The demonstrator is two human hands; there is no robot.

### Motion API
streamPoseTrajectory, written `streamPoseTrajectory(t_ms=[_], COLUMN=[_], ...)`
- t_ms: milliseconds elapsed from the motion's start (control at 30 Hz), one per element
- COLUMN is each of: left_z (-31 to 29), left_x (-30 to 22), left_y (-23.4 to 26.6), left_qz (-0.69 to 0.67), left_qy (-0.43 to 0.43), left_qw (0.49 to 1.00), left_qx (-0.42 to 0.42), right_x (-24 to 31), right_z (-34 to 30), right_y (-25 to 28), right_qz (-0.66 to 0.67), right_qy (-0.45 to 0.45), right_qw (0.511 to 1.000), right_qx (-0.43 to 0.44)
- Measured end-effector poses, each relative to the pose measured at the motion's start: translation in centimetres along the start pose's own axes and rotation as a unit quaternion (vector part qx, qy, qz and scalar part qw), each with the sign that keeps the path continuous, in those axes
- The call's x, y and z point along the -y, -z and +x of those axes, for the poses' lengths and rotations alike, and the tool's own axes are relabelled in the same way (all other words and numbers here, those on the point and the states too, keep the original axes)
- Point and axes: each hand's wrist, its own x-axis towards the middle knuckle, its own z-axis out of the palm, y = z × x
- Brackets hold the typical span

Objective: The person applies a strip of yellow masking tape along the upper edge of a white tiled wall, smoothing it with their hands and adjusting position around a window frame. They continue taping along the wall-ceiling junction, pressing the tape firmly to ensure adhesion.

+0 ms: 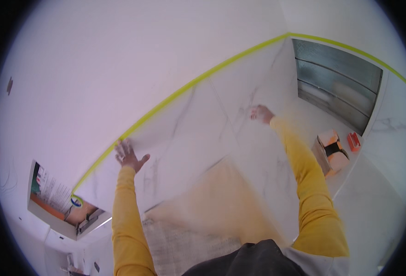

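My left hand point(129, 155), fingers spread, lies against the wall at the lower edge of a yellow-green masking tape strip point(183, 94). The strip runs along the top of white grey-veined wall tiles point(212, 122), below a plain white wall. At its lower left end hangs the tape roll point(77, 201), with a blue inner ring. My right hand point(261, 113) is in front of the tiles, well below the strip; its fingers are curled and slightly blurred. Whether anything is in them is hidden.
A frosted louvred window point(336, 83) is set at the right. On its ledge stand an orange-and-brown cardboard box point(331, 152) and a small red item point(353, 141). A wall opening point(55, 193) with boards and packaging lies at lower left; a tan floor area point(221, 198) is below.
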Motion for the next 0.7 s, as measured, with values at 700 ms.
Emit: streamPoseTrajectory(t_ms=[700], left_z=[-71.2], left_x=[18.6], left_y=[-24.3], left_qz=[-0.391], left_qy=[0.15], left_qw=[0.855], left_qx=[0.306], right_x=[32.1], right_z=[-40.4], right_y=[-39.1], right_qz=[-0.124], right_qy=[-0.047], right_qw=[0.978], right_qx=[0.159])
